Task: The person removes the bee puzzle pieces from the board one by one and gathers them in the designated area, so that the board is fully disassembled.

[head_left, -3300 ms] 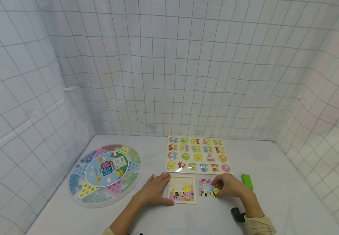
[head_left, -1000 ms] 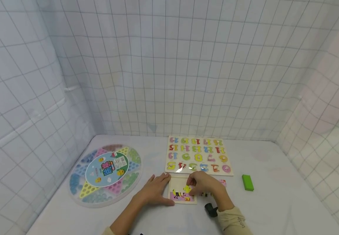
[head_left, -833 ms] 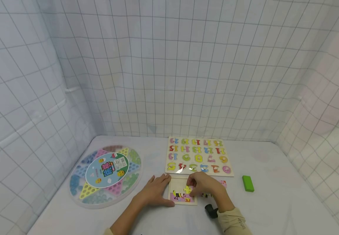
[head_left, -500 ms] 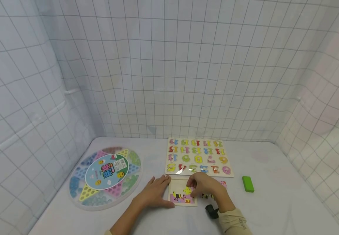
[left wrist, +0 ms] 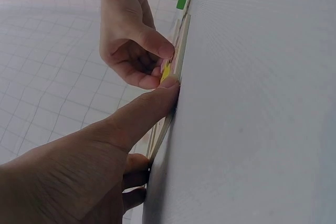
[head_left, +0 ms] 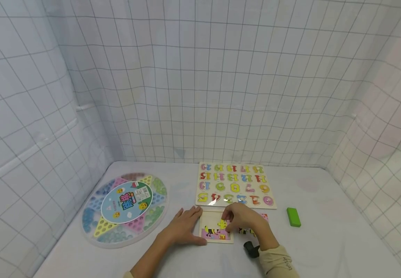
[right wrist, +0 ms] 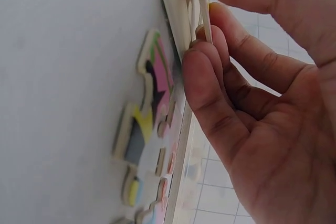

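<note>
Wooden jigsaw tray point(head_left: 208, 219) lies just nearer than the number board point(head_left: 227, 187), its near strip filled, far-left part bare; loose pieces point(head_left: 242, 231) lie outside, rightward. The left hand point(head_left: 183, 227) spreads its fingers along the edge; the right hand point(head_left: 241, 217) pinches a jigsaw piece point(right wrist: 206, 17).

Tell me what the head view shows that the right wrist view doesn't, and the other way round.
Only the head view: the round, pastel plastic game board and green rectangular block.
Only the right wrist view: the pale wooden side edges of the multicoloured, flat loose puzzle pieces.
Both: those pieces and the person's bare right hand.
</note>
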Demonstrator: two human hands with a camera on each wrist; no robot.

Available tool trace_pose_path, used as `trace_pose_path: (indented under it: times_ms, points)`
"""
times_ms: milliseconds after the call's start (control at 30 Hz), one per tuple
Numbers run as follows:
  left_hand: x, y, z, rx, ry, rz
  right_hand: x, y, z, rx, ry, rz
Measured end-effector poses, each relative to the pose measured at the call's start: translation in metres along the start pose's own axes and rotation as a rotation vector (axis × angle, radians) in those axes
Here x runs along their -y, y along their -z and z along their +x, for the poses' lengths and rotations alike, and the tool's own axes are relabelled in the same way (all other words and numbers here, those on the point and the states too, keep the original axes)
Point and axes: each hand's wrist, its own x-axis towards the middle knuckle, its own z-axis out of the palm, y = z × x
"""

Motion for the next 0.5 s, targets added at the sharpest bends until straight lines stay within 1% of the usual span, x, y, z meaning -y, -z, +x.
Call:
trace_pose_path:
  times_ms: [233, 500]
  points:
    - [-0.0006, 0.0020, 0.0000, -0.008, -0.003, 0.007, -0.0001, 0.0004, -0.0002, -0.009, 0.008, 0.018]
    - [-0.0018, 0.0024, -0.0015, -0.003, -0.006, -0.002, -0.0029, 0.0011, 0.0006, 0.012, 0.014, 0.034]
